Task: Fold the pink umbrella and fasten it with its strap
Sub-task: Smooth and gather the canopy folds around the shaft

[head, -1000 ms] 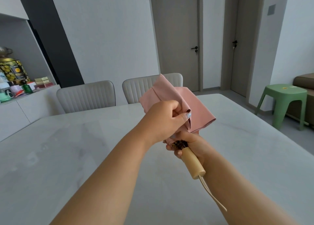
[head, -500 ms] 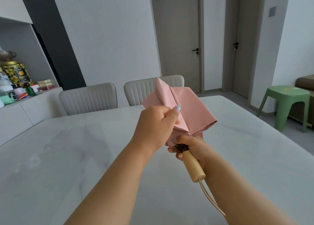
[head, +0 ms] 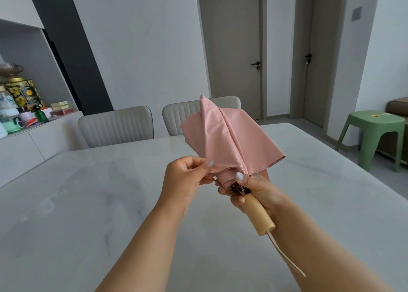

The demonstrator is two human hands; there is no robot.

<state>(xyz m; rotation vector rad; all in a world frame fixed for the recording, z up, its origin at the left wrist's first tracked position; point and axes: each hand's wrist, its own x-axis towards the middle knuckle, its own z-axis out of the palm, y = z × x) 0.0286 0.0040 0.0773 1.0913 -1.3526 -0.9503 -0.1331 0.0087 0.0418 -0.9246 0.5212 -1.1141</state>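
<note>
1. The fingers [head: 237, 201] of the right hand [head: 257, 192] are clenched around the top of the wooden handle [head: 258, 216], thumb pressed on the gathered canopy edge; the left hand [head: 185, 177], just left of the handle, pinches a fabric panel's hem.
2. The pink umbrella [head: 229, 144] is held in the air above the marble table [head: 88, 203]. Its long axis runs from the handle, nearest the person, up and away leftward, tip toward the grey chairs [head: 116, 126].
3. Risk, as I judge it: the loose panels beyond the handle could billow or bunch unevenly if the pinch slips, leaving the strap, which I cannot see, unable to close.
</note>
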